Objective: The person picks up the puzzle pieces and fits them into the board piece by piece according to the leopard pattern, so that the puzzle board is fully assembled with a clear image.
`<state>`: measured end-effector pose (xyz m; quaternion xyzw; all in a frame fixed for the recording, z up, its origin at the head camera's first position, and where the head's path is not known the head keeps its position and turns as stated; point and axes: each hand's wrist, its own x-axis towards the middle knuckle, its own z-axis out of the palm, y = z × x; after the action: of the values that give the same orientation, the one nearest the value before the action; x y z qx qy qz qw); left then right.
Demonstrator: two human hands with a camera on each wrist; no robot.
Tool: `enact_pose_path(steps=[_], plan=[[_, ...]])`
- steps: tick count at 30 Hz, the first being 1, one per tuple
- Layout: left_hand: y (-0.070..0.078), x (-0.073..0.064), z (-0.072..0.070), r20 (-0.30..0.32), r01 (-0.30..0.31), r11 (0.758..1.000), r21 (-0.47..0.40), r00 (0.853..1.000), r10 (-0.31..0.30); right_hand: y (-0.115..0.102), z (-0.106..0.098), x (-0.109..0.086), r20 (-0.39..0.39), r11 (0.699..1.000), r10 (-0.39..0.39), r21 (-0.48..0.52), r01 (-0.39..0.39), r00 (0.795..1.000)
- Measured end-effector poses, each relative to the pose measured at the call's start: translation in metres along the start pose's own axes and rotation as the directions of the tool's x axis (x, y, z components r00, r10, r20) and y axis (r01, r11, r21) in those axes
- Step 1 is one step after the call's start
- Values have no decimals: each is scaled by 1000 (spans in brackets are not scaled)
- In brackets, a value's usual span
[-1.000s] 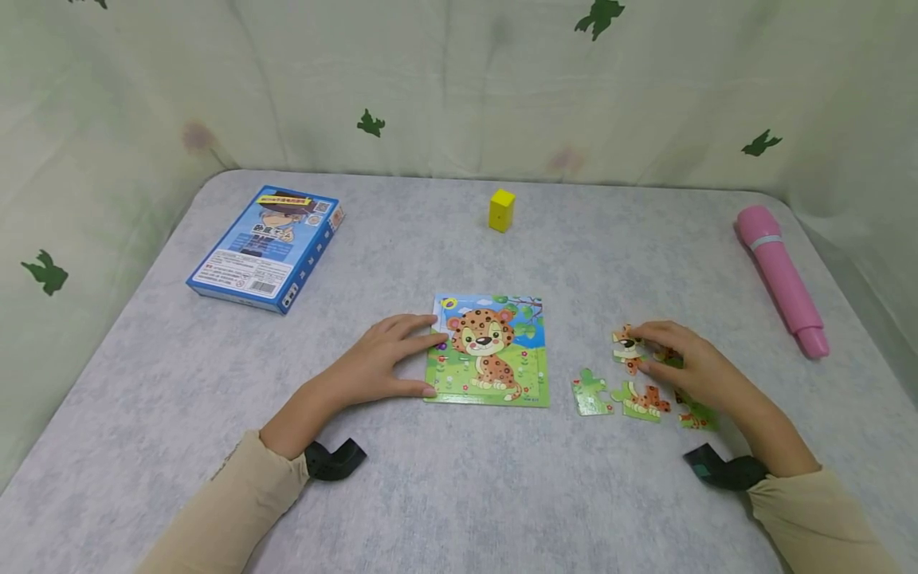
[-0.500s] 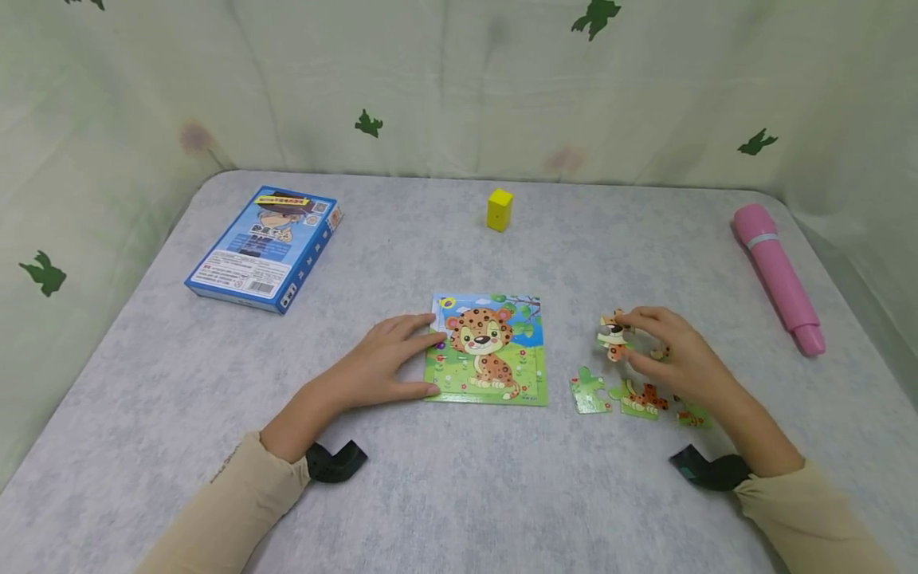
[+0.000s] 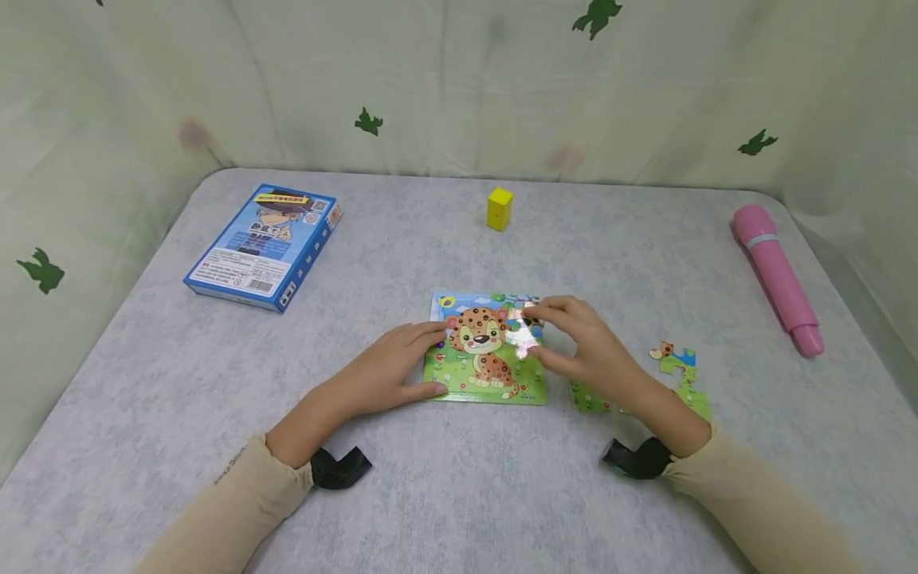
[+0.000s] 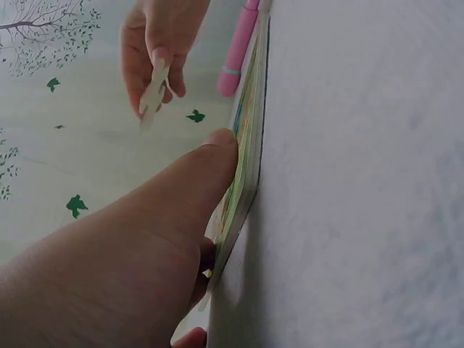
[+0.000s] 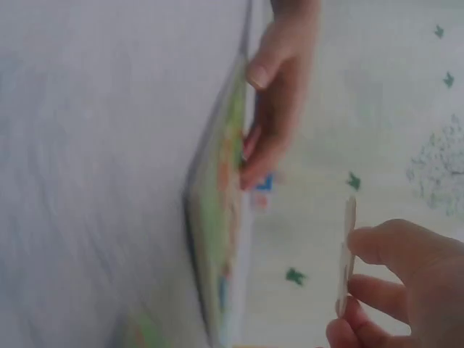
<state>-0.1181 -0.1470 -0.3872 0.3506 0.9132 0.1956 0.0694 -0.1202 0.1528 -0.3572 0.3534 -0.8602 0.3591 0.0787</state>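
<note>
A square jigsaw puzzle board with a leopard cub picture lies at the middle of the table. My left hand rests at its left side, thumb and fingertips touching the border with the fingers spread. Above the board's right part, my right hand pinches a jigsaw piece between thumb and fingers, its face bright with glare. In the right wrist view the held jigsaw piece appears edge-on, clear of the board. Loose jigsaw pieces lie right of the board, partly hidden by my right hand and forearm.
A blue picture box lies at the back left of the table. Behind the board stands a small yellow block. A pink microphone-shaped object lies along the right side. A pale curtain hangs behind the table.
My right hand has lifted the jigsaw piece from the loose ones and carried it left over the board. More of the loose pieces at the right now show. My left hand has barely moved.
</note>
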Motion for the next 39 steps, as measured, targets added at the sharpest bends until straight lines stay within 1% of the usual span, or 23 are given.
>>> enact_pose_path(steps=[4,8,10,13,16,20,23,26,28,30,33,34,36,38,39], plan=[[1,1,1,-17,-11,1000,12,1000,11,-1,20,10,95,997,67,33,-70,993],[3,1,2,-32,-45,998,44,998,46,1,34,16,165,993,110,30,-117,980],[4,1,3,-28,-55,996,74,998,57,3,39,17,182,994,104,-1,-106,978],[7,3,4,-27,-69,992,108,997,73,5,44,20,194,997,76,-45,-69,978],[11,4,4,-30,-75,990,119,996,79,6,46,22,203,996,45,-91,-27,978],[17,5,2,-20,-77,987,143,997,81,5,46,25,230,989,33,-146,1,973],[21,7,-1,-7,-83,981,176,996,85,3,44,27,254,985,48,-175,-3,966],[23,10,-4,6,-94,977,193,996,94,2,42,28,277,983,79,-180,-29,958],[24,12,-6,24,-92,983,161,996,89,2,40,28,302,984,102,-168,-52,948],[23,12,-7,48,-78,991,109,996,73,3,39,27,332,986,122,-150,-75,935],[23,12,-8,80,-50,998,30,996,48,5,35,25,374,988,154,-78,-134,915],[23,12,-9,85,-47,999,18,995,45,6,33,24,382,986,164,-42,-160,910],[23,12,-9,86,-47,999,6,995,46,7,29,22,380,977,181,38,-210,907],[23,13,-8,83,-50,999,1,995,50,7,21,18,356,964,198,99,-248,913],[23,13,-8,81,-51,999,-1,995,51,6,16,16,335,959,200,126,-254,921]])
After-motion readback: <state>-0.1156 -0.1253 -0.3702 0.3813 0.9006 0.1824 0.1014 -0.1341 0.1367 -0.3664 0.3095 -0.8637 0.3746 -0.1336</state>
